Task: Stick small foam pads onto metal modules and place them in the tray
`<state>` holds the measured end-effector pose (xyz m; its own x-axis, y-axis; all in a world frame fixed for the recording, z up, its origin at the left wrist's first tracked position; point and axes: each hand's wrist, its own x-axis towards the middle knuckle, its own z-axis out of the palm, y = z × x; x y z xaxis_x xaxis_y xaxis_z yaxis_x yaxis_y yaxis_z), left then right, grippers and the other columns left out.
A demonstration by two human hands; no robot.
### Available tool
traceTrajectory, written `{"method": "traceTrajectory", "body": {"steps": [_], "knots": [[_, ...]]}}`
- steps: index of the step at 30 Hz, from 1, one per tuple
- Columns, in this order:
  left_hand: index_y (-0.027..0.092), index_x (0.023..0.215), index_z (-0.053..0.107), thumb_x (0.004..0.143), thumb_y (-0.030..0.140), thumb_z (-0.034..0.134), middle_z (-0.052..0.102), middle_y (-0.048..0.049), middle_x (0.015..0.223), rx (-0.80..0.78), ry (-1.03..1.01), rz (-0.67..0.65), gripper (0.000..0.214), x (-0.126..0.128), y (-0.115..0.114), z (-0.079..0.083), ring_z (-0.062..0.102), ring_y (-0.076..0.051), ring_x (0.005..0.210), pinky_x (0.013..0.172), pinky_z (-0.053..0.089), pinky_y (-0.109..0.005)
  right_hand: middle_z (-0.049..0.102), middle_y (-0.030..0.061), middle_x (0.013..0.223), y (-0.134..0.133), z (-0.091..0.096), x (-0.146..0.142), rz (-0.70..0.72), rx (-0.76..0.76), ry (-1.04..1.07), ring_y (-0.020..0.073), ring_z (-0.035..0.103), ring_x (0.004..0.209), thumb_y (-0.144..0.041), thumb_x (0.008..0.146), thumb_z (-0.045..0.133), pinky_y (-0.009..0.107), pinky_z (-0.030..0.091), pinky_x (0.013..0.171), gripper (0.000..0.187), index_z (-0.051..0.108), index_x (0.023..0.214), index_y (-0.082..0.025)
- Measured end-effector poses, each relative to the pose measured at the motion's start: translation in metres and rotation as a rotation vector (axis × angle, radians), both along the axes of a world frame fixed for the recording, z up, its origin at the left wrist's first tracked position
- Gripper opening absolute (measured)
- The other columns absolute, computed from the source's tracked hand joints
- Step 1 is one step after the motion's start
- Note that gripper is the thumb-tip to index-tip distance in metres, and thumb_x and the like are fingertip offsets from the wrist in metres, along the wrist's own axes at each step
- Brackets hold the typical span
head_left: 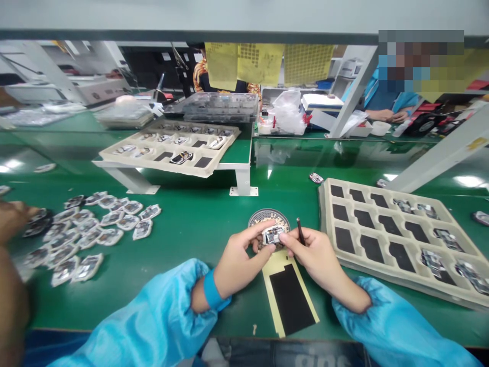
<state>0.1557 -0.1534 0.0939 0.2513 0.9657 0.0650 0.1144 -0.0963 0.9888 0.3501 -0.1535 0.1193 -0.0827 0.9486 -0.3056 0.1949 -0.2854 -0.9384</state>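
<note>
- The small part [272,235] sits in the air between your two hands, just above the round perforated disc [269,218] on the green tabletop [206,219]. It does not rest on the disc.
- The fingers of your left hand [239,262] are narrowed onto the part's left edge, thumb below and forefinger above.
- The fingers of your right hand [315,255] pinch its right edge, and the same hand carries a thin dark stick [300,231] that points up and away from you.
- The likeliest slip, I judge: each pinch takes only an edge, so if one side loosens the part could tip and drop onto the disc or the tabletop.
- The stick shares your right hand with the part; turning that hand could swing its tip across the part's face and scratch it.
- Just under your wrists lies a yellow sheet with a black patch [292,298]. A sleeve dragging over it could shift it or lift the patch.
- To your right, the compartment tray [323,214] stands near your right forearm, so a wide elbow could nudge it and jolt the pieces inside.
- Well to your left, loose parts [87,229] are spread out, with another person's hand [13,216] at their far edge. A dropped piece would be hard to tell apart there.
- The raised tray [160,164] behind stands well apart from your hands.
</note>
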Motion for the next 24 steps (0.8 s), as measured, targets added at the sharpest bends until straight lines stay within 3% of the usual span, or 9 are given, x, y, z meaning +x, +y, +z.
{"method": "traceTrajectory", "body": {"steps": [3,6,9,13,24], "knots": [[0.024,0.130,0.070,0.090,0.029,0.068,0.068,0.0010,0.085,0.112,0.090,0.042,0.041,0.0001,0.0003,0.0048,0.049,-0.006,0.068,0.071,0.046,-0.016,0.051,0.0033,0.061,-0.0003,-0.0011,-0.0004,-0.008,0.001,0.002,-0.0004,0.039,0.053,-0.070,0.075,0.072,0.008,0.032,0.050,0.068,0.055,0.071,-0.004],[0.023,0.128,0.071,0.090,0.031,0.070,0.067,0.0006,0.080,0.185,0.122,0.050,0.040,-0.0009,0.0020,0.0057,0.052,-0.006,0.068,0.072,0.049,-0.016,0.051,0.0023,0.064,-0.0006,-0.0047,0.0002,0.000,0.006,0.019,-0.0004,0.041,0.054,-0.068,0.076,0.074,0.007,0.032,0.050,0.065,0.056,0.076,-0.005],[0.023,0.128,0.071,0.087,0.034,0.074,0.070,-0.0009,0.084,0.023,0.016,0.032,0.043,-0.0004,0.0039,0.0026,0.059,-0.008,0.072,0.072,0.052,-0.018,0.055,0.0028,0.079,-0.0008,-0.0084,0.0007,-0.010,0.129,0.032,0.0008,0.052,0.069,-0.058,0.079,0.077,0.005,0.044,0.061,0.057,0.055,0.087,-0.006],[0.019,0.126,0.070,0.081,0.032,0.081,0.072,-0.0081,0.118,-0.285,-0.338,-0.064,0.048,0.0038,0.0049,0.0014,0.070,-0.019,0.106,0.092,0.060,-0.026,0.056,0.0030,0.095,-0.0009,-0.0094,0.0005,0.017,0.196,0.069,0.0025,0.058,0.083,-0.051,0.082,0.077,0.007,0.051,0.072,0.051,0.054,0.101,-0.010],[0.013,0.120,0.070,0.084,0.027,0.080,0.069,-0.0135,0.124,-0.398,-0.516,-0.138,0.041,0.0059,0.0057,0.0084,0.072,-0.020,0.102,0.085,0.064,-0.023,0.063,0.0042,0.102,-0.0005,-0.0087,0.0002,0.049,0.147,0.075,0.0034,0.062,0.090,-0.045,0.082,0.076,0.005,0.051,0.079,0.047,0.061,0.110,-0.010]]}}
